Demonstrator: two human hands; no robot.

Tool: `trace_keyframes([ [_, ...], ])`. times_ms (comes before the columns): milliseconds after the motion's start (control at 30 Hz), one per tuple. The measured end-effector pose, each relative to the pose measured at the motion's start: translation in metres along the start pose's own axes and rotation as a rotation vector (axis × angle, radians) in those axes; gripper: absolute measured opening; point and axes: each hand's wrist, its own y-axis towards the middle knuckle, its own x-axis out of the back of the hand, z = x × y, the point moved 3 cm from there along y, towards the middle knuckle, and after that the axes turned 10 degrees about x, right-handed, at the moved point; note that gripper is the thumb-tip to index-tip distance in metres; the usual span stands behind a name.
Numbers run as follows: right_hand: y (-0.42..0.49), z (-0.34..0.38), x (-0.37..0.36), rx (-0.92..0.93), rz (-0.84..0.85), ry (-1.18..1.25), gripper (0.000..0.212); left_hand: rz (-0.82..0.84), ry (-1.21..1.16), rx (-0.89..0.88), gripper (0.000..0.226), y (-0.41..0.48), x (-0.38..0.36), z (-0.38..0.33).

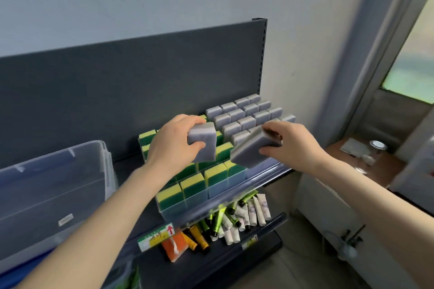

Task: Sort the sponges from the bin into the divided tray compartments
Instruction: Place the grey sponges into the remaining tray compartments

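Item: first grey sponge (203,145), upright, clasped by left hand (172,145), thumb under, fingers over the top. Item: second grey sponge (252,150), tilted, pinched by right hand (290,144), just beside the first. Beneath both grips: divided tray (187,210) with yellow-green sponges (192,185). Beyond the right grip: stored grey sponges (244,112). Left of the left grip: clear bin (54,185). Lower shelf: tubes (234,218)

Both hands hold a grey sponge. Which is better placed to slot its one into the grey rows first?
Likely right. The right hand holds its grey sponge at the front of the grey sponge rows; the left hand holds the other grey sponge over the yellow-green sponges, further from them.
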Motion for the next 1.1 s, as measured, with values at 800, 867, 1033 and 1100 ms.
trace_keyframes([
  [800, 0.072, -0.202, 0.025, -0.168, -0.064, -0.030, 0.045, 0.159, -0.190, -0.044, 0.045, 0.160, -0.160, -0.081],
  [867, 0.076, -0.216, 0.025, -0.159, -0.043, -0.017, 0.046, 0.163, -0.182, -0.037, 0.046, 0.166, -0.165, -0.084],
  [1033, 0.087, -0.244, 0.026, -0.101, -0.009, 0.022, 0.045, 0.137, -0.163, 0.002, 0.048, 0.175, -0.176, -0.095],
  [1100, 0.091, -0.254, 0.027, -0.065, 0.027, 0.047, 0.046, 0.119, -0.152, 0.033, 0.049, 0.175, -0.181, -0.102],
])
